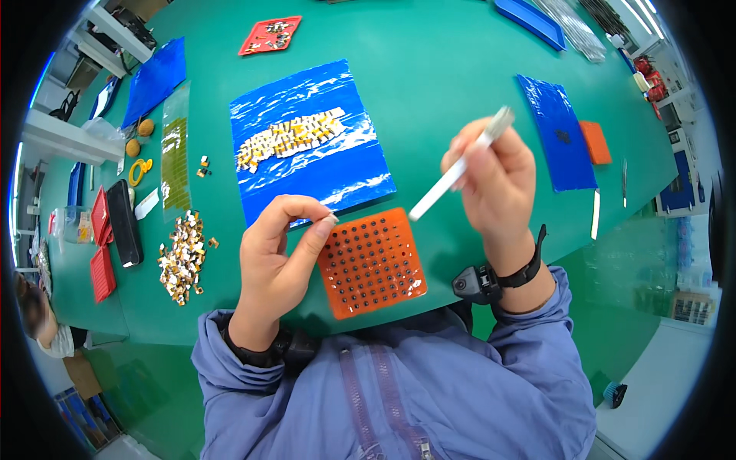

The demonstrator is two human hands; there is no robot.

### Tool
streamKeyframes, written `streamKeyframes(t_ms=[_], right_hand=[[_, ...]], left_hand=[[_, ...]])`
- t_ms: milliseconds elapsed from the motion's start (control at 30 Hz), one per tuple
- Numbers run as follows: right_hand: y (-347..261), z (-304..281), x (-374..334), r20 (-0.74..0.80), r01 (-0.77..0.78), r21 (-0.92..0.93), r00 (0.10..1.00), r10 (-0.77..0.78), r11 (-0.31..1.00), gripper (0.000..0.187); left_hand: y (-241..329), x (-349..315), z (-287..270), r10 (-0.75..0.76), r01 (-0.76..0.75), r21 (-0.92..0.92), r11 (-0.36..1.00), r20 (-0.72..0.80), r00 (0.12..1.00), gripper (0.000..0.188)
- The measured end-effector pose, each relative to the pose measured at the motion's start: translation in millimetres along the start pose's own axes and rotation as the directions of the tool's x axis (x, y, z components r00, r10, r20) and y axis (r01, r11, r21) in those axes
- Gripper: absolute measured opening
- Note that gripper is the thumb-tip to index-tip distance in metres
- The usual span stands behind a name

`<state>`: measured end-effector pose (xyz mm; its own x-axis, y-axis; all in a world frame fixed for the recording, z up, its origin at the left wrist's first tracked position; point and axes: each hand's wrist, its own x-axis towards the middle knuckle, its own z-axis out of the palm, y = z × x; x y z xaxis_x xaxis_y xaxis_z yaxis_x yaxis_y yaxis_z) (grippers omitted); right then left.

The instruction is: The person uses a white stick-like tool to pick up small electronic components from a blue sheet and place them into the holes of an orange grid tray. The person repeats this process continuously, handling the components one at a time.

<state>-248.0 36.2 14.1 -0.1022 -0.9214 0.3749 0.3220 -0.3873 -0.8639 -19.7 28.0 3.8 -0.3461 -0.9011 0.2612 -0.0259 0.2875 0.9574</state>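
Observation:
My left hand (284, 257) is closed in a pinch above the upper left corner of an orange block (335, 305). A tiny white piece (332, 218) shows between thumb and forefinger; its kind is too small to make out. The block carries rows of small black round parts. In my right hand (498, 176) is a slim white pen-like stick (438, 195), its lower end just above the block's upper right corner. Beyond the block lies a shiny blue sheet (307, 180) with small white-and-gold parts (295, 138) lined up in rows.
Left stands a loose heap of white-and-gold parts (182, 259), near a black case (124, 222), a yellow-green strip (175, 153) and yellow scissors (139, 172). A red tray (270, 35) sits farther back. Another blue sheet (557, 134) and an orange block (595, 143) lie right.

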Motion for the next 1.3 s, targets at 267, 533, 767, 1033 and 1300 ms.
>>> streamKeyframes(t_ms=[267,533,767,1033,1300], right_hand=[[15,-7,10,-0.148,-0.042,0.082,0.988,0.054,0.996,0.010],[6,-2,5,-0.142,-0.029,0.019,0.989,0.031,0.999,0.011],[5,0,4,-0.142,-0.068,0.008,0.987,0.068,0.998,0.011],[9,-5,8,-0.115,-0.094,-0.018,0.989,0.092,0.995,0.010],[3,-1,4,-0.039,-0.122,-0.032,0.992,0.121,0.992,0.009]], left_hand=[[0,5,-33,0.127,-0.070,0.251,0.965,-0.219,0.967,0.007],[12,-38,-150,-0.007,0.323,0.797,0.510,-0.371,0.928,0.008],[32,-3,-120,-0.104,0.184,0.849,0.495,-0.152,0.983,0.007],[-25,65,-94,-0.155,-0.148,0.920,0.364,0.217,0.964,0.017],[-45,75,-94,-0.174,-0.065,0.890,0.452,0.159,0.972,0.020]])
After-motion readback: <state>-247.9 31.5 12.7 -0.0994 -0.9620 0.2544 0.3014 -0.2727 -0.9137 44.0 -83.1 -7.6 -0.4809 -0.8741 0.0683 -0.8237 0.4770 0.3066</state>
